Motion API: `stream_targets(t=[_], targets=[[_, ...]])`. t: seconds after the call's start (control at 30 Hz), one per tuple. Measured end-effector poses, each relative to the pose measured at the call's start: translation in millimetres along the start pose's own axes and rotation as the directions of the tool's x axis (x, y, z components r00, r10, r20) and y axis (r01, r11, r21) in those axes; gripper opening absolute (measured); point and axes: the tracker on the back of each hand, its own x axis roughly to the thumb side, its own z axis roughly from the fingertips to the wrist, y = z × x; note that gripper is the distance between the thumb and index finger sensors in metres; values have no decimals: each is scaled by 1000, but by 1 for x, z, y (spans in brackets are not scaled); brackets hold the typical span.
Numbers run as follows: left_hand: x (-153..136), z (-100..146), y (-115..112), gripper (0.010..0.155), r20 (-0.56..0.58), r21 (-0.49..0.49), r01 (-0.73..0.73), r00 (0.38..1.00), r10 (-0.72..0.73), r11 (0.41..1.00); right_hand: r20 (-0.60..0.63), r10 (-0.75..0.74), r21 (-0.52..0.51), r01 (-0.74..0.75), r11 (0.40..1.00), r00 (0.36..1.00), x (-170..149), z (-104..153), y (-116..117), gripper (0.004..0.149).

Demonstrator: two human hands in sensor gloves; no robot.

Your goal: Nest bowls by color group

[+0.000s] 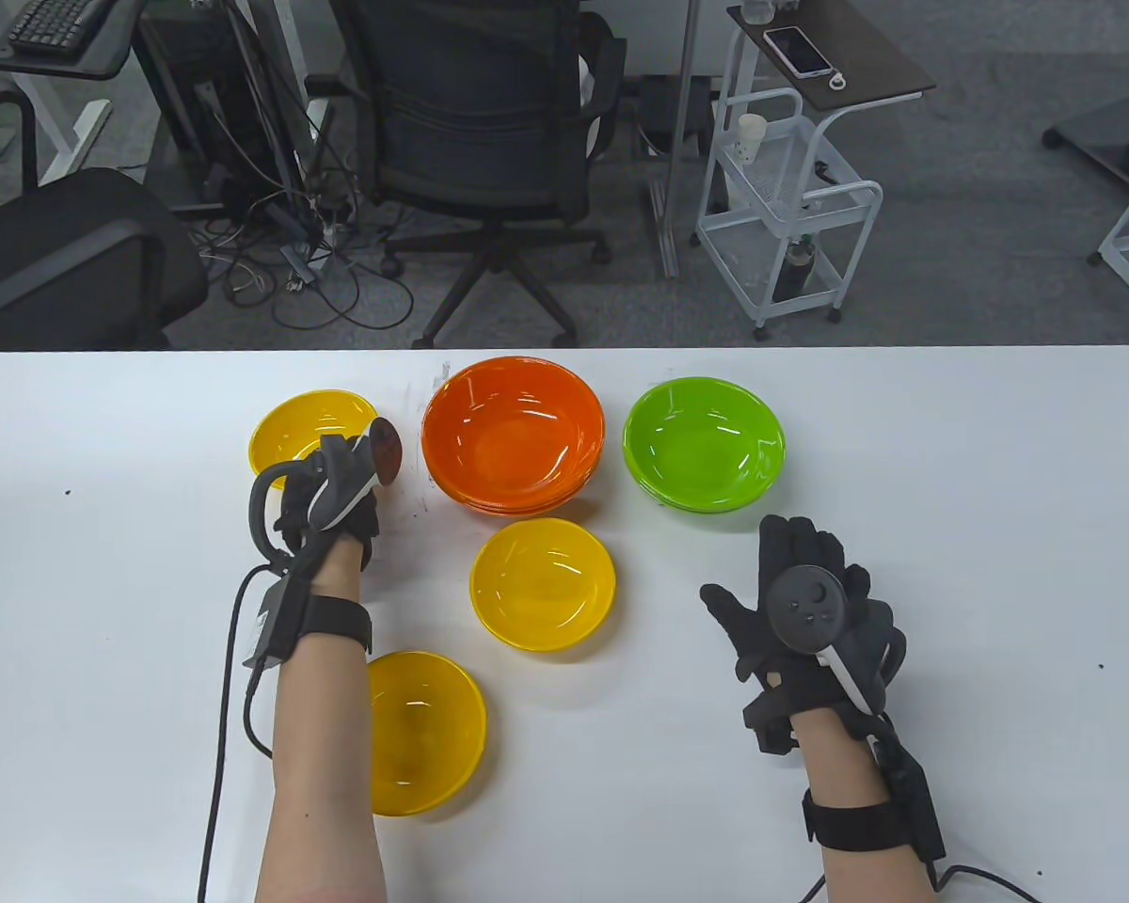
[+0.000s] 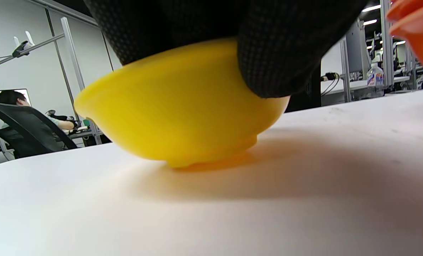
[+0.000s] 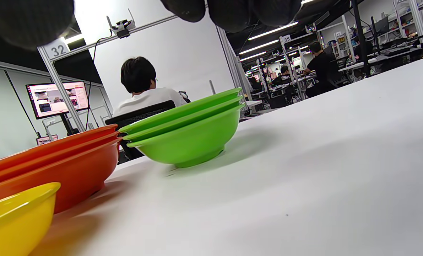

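Observation:
Three yellow bowls stand apart on the white table: a far-left one [image 1: 306, 423], a middle one [image 1: 543, 585] and a near one [image 1: 428, 732]. My left hand [image 1: 334, 480] grips the near rim of the far-left yellow bowl [image 2: 175, 117]. In the left wrist view my gloved fingers [image 2: 278, 53] lie over its rim and the bowl is tilted on its foot. A stack of orange bowls [image 1: 513, 437] and a stack of three green bowls [image 1: 703, 444] stand at the back. My right hand [image 1: 809, 602] is open and empty, just in front of the green stack [image 3: 186, 131].
The orange stack [image 3: 55, 160] sits close to the right of my left hand. The middle yellow bowl [image 3: 12, 217] lies between my two hands. The near yellow bowl sits beside my left forearm. Office chairs and a white cart [image 1: 781, 188] stand beyond the table's far edge.

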Motion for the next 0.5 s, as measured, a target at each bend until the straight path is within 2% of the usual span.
stream_targets(t=[0.2,0.5], targets=[[-4,24,32,48,72,124,1,997,-10,992,-2,-4,-4,4,1000,1000,0,-1,1,92],[2,86,93,48,249,244,-185,961,123,952,-11,1,-18,-1,1000,1000,-4,-1,3,92]])
